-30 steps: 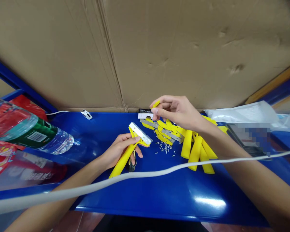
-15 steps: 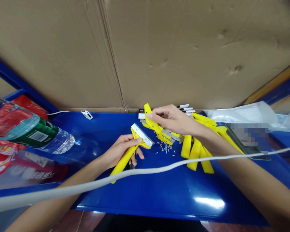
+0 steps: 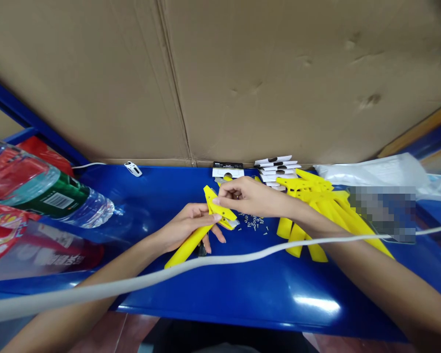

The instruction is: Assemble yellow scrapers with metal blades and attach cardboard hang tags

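Note:
My left hand [image 3: 191, 223] is wrapped round a yellow scraper handle [image 3: 186, 249], which slants up to the right. A yellow cover plate with small holes [image 3: 220, 205] lies over the scraper's head, pinched at its upper side by my right hand [image 3: 238, 195]. The silvery blade shows only as a sliver under the plate's right end. Small nuts and screws [image 3: 255, 221] are scattered just right of the scraper head. A small dark object [image 3: 202, 250] sits below my left fingers, partly hidden.
Yellow scraper handles [image 3: 316, 196] are piled at the right, near white packets [image 3: 278, 166] and a black-and-white card [image 3: 228, 169]. A white cable [image 3: 264, 255] crosses in front. Left stand a water bottle [image 3: 59, 196] and a red plastic bag [image 3: 59, 252]. A blurred flat object [image 3: 385, 213] lies far right.
My right hand has brought the yellow cover plate down and left onto the scraper head, covering most of the blade. My left hand still holds the scraper in nearly the same place.

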`<state>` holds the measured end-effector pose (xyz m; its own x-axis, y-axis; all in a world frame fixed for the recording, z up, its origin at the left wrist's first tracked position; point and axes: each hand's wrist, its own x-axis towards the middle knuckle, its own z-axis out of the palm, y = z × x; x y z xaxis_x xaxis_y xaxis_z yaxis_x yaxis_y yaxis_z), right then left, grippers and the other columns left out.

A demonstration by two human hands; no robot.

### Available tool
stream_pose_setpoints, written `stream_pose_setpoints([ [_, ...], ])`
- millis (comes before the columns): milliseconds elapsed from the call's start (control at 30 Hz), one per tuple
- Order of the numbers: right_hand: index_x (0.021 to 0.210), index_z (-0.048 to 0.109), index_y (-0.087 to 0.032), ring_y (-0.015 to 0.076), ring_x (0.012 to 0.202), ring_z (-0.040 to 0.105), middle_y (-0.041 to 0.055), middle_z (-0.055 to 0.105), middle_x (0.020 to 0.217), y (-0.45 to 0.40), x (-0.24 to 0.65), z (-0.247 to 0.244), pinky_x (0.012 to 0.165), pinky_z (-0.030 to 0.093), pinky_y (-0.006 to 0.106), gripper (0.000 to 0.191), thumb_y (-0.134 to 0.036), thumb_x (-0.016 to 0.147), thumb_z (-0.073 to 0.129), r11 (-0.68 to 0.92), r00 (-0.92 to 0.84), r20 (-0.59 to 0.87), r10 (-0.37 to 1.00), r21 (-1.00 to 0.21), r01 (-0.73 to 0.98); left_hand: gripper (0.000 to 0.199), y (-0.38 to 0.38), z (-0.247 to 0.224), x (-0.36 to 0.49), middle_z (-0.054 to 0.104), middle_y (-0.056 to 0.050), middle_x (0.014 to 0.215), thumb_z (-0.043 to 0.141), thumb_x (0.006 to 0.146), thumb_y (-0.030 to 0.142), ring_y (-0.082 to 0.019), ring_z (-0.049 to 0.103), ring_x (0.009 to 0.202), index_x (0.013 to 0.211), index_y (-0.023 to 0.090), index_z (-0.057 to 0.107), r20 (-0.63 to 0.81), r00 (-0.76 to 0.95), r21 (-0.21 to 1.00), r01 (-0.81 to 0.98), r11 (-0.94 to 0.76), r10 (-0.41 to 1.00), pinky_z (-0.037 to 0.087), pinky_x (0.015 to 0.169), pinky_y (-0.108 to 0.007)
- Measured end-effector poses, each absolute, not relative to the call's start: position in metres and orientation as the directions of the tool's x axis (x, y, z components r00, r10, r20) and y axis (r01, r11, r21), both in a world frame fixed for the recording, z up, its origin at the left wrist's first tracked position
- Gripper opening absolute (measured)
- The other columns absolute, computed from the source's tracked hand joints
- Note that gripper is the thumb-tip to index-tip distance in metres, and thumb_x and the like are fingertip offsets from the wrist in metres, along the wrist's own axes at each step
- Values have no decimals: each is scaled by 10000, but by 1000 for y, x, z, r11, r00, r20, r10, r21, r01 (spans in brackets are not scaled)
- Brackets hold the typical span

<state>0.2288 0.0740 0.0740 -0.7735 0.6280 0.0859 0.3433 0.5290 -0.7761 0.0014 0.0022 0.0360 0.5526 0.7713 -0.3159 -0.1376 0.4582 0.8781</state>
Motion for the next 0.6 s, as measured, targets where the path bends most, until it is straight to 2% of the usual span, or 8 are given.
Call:
stream_pose_setpoints([
  [133, 786, 622, -205, 122, 640, 403, -47, 495, 677, 76, 229, 70, 613, 290, 303, 399, -490, 1064, 660, 526, -770, 79, 633, -774, 353, 365, 3, 35, 0, 862, -145, 955, 913, 932, 374, -189, 776, 574, 1127, 105, 761, -307, 554, 878, -148, 455, 774, 655, 514, -271],
  [233, 787, 642, -201, 119, 646, 405, -45, 507, 687, 77, 230, 70, 617, 285, 305, 378, -459, 1061, 672, 526, -781, 69, 620, -776, 349, 347, 4, 34, -2, 864, -171, 1079, 908, 934, 334, -208, 821, 683, 1157, 102, 778, -302, 560, 875, -158, 457, 771, 664, 546, -268],
  [467, 778, 621, -206, 118, 636, 405, -50, 497, 683, 77, 231, 70, 614, 285, 303, 376, -443, 1064, 677, 536, -786, 71, 614, -768, 349, 337, 5, 31, -1, 848, -193, 1155, 933, 887, 274, -288, 859, 977, 1147, 103, 807, -267, 554, 891, -171, 421, 789, 686, 604, -257],
  [600, 752, 597, -209, 117, 630, 424, -48, 519, 676, 78, 231, 71, 613, 314, 302, 432, -505, 1047, 701, 532, -803, 50, 594, -773, 346, 331, 4, 32, -1, 838, -215, 1206, 915, 909, 302, -305, 856, 990, 1149, 101, 805, -254, 543, 900, -171, 401, 800, 692, 609, -272],
])
